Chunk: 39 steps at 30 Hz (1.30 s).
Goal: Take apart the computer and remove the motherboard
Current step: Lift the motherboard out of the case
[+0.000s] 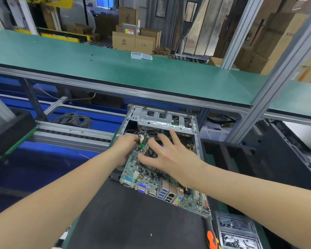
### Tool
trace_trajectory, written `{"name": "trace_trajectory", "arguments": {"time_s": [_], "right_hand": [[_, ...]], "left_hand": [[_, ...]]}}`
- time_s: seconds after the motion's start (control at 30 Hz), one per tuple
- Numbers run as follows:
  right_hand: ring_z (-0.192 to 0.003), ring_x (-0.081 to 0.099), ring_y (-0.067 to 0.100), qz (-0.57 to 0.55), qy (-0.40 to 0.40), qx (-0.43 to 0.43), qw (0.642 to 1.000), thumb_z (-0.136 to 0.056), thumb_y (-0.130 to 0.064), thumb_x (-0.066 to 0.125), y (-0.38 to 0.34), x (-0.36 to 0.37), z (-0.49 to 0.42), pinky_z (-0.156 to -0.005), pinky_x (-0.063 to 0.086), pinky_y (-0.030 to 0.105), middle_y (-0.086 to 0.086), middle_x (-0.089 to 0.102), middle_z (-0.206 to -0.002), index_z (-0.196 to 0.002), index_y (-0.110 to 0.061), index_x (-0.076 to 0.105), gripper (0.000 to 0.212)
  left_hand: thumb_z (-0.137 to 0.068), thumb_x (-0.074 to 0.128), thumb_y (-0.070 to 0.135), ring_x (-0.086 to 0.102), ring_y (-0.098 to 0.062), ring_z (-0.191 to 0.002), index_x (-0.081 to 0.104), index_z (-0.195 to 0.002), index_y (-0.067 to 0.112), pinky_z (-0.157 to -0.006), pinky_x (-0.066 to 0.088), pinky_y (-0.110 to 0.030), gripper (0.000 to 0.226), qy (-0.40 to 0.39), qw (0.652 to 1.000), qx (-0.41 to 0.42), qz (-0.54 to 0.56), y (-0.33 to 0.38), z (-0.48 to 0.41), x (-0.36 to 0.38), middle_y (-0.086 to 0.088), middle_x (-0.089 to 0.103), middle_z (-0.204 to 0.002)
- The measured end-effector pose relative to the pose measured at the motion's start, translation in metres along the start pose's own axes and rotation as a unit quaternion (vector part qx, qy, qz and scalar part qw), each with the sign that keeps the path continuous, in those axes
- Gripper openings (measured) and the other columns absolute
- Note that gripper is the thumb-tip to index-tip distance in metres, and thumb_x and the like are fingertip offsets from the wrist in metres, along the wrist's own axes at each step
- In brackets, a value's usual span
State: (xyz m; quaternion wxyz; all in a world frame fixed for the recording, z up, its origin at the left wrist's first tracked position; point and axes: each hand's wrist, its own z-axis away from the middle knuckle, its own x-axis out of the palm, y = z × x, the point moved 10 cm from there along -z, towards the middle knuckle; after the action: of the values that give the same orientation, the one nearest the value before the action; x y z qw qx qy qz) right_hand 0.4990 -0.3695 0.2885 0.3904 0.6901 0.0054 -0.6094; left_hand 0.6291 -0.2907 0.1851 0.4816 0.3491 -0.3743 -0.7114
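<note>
PC case [198, 139] open: drive cage [162, 121] + wires [146, 132] inside | mobo [147, 177] tilted, half out, I/O end over black mat [133, 221] | L hand [126, 150] fingers curled, gripping mobo's left edge | R hand [169, 155] fingers spread, resting on mobo | 2 clear boxes [141, 56] on green shelf [97, 69], contents can't tell

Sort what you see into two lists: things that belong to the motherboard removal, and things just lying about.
In the job: motherboard; computer case; left hand, gripping the board; right hand, spread on it.

Lying about: clear plastic boxes; grey cable coil; cardboard boxes; orange-handled tool, untouched.
</note>
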Motion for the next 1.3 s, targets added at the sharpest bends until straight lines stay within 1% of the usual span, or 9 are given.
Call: {"name": "trace_trajectory", "arguments": {"time_s": [0.1,0.2,0.43,0.63,0.77,0.97,1.07,1.17,1.3], "right_hand": [[-0.128,0.04,0.054,-0.001,0.008,-0.014,1.0,-0.053,-0.004,0.088,-0.015,-0.006,0.012,-0.108,0.033,0.075,0.026,0.026,-0.144,-0.151,-0.03,0.025,0.119],[-0.13,0.04,0.056,-0.004,0.02,-0.025,0.999,-0.055,-0.003,0.087,-0.03,-0.011,0.026,-0.106,0.035,0.075,0.027,0.028,-0.146,-0.151,-0.029,0.028,0.116],[-0.14,0.028,0.058,-0.056,0.067,-0.063,0.994,-0.072,0.012,0.06,-0.063,-0.025,0.055,-0.104,0.042,0.069,0.023,0.016,-0.157,-0.156,-0.04,0.019,0.108],[-0.149,0.023,0.045,-0.341,-0.009,-0.023,0.94,-0.07,-0.019,0.071,-0.073,-0.018,0.067,-0.113,0.038,0.057,0.01,0.009,-0.167,-0.158,-0.051,0.003,0.115],[-0.12,0.045,0.029,-0.45,-0.045,-0.011,0.892,-0.082,-0.051,0.071,-0.087,-0.004,0.065,-0.096,0.05,0.051,0.005,0.041,-0.131,-0.152,-0.056,0.018,0.087],[-0.1,0.046,0.024,-0.449,-0.029,0.024,0.893,-0.079,-0.063,0.077,-0.113,0.021,0.056,-0.087,0.051,0.044,0.0,0.041,-0.109,-0.155,-0.053,0.03,0.089],[-0.1,0.044,0.022,-0.467,-0.04,0.053,0.882,-0.08,-0.053,0.081,-0.115,0.047,0.051,-0.085,0.052,0.041,-0.001,0.037,-0.113,-0.154,-0.053,0.034,0.088],[-0.1,0.042,0.021,-0.466,-0.06,0.08,0.879,-0.08,-0.051,0.081,-0.116,0.075,0.044,-0.08,0.048,0.037,-0.002,0.037,-0.115,-0.154,-0.051,0.035,0.087],[-0.099,0.038,0.02,-0.466,-0.081,0.097,0.876,-0.081,-0.049,0.081,-0.125,0.107,0.037,-0.078,0.04,0.033,0.0,0.037,-0.112,-0.157,-0.045,0.036,0.088]], "left_hand": [[-0.108,0.046,0.033,0.052,0.002,-0.034,0.056,-0.096,0.02,-0.028,0.034,-0.013,0.021,-0.037,0.998,-0.04,0.006,-0.016,0.033,0.009,0.006,0.058,-0.07],[-0.109,0.046,0.037,0.051,0.003,-0.029,0.056,-0.097,0.021,-0.023,0.032,-0.014,0.022,-0.021,0.999,-0.038,0.017,-0.031,0.054,0.009,0.006,0.063,-0.061],[-0.108,0.048,0.043,0.072,-0.019,-0.056,0.057,-0.125,0.016,-0.033,0.045,-0.022,0.033,0.054,0.987,-0.059,0.143,-0.074,0.099,-0.003,0.002,0.062,-0.092],[-0.106,0.049,0.046,0.068,-0.029,-0.105,0.067,-0.124,0.011,-0.082,0.056,-0.037,0.043,0.068,0.985,-0.061,0.144,-0.124,0.125,-0.021,-0.018,0.069,-0.128],[-0.104,0.052,0.044,0.061,-0.014,-0.07,0.066,-0.087,0.021,-0.043,0.045,-0.021,0.032,0.102,0.981,-0.07,0.15,-0.157,0.141,-0.029,-0.002,0.068,-0.085],[-0.101,0.053,0.052,0.067,-0.029,-0.111,0.067,-0.128,0.014,-0.087,0.054,-0.038,0.049,0.064,0.978,-0.105,0.168,-0.202,0.12,-0.031,-0.01,0.068,-0.131],[-0.099,0.051,0.058,0.047,-0.031,-0.139,0.055,-0.146,0.019,-0.117,0.035,-0.051,0.061,0.055,0.982,-0.113,0.142,-0.211,0.101,-0.027,-0.009,0.051,-0.152],[-0.107,0.045,0.045,0.046,-0.03,-0.14,0.053,-0.147,0.015,-0.115,0.035,-0.047,0.05,0.051,0.985,-0.078,0.143,-0.208,0.083,-0.025,-0.008,0.052,-0.151],[-0.099,0.054,-0.002,0.069,-0.03,-0.106,0.062,-0.127,0.013,-0.087,0.057,-0.036,0.032,0.053,0.993,0.006,0.105,-0.197,0.066,-0.042,-0.016,0.068,-0.121]]}}
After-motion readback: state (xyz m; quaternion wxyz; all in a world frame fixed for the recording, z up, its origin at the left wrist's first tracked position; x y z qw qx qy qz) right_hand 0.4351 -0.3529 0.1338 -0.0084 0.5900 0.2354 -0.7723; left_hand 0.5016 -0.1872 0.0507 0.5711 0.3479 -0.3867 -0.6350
